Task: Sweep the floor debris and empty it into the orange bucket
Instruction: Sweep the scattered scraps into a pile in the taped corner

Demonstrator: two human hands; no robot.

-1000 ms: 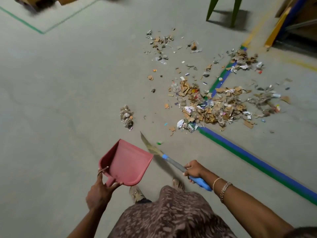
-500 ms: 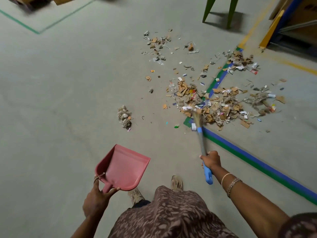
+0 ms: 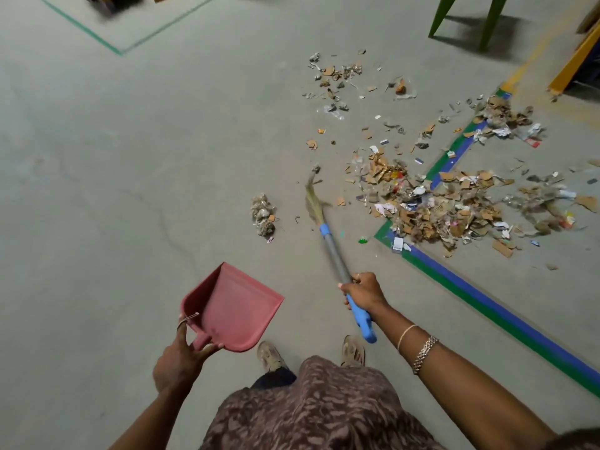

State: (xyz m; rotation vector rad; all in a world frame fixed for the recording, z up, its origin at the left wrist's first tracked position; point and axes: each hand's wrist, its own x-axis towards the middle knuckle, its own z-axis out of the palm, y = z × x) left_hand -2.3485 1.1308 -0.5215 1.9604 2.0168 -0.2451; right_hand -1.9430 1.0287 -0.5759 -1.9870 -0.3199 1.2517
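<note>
I have open floor (image 3: pixel 113 190) on my left; to the right the debris pile (image 3: pixel 454 209) covers the way, a small clump (image 3: pixel 263 213) lies apart, and green legs (image 3: pixel 488 21), perhaps a stand's, rise beyond.

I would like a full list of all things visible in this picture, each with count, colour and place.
dustpan: one, pink, lower left
broom: one, blue handle, grey shaft, straw bristles, centre
debris pile: one large, brown and white, right of the broom
small clump: one, grey-brown, left of the broom
scattered scraps: many, mixed colours, upper centre
floor tape: one stripe, blue and green, right side
green line: one, top left
green legs: two, top right
yellow beam: one, top right edge
shoes: two, beige, bottom centre
left hand: one, grip on the dustpan's handle
right hand: one, grip on the broom's handle
</note>
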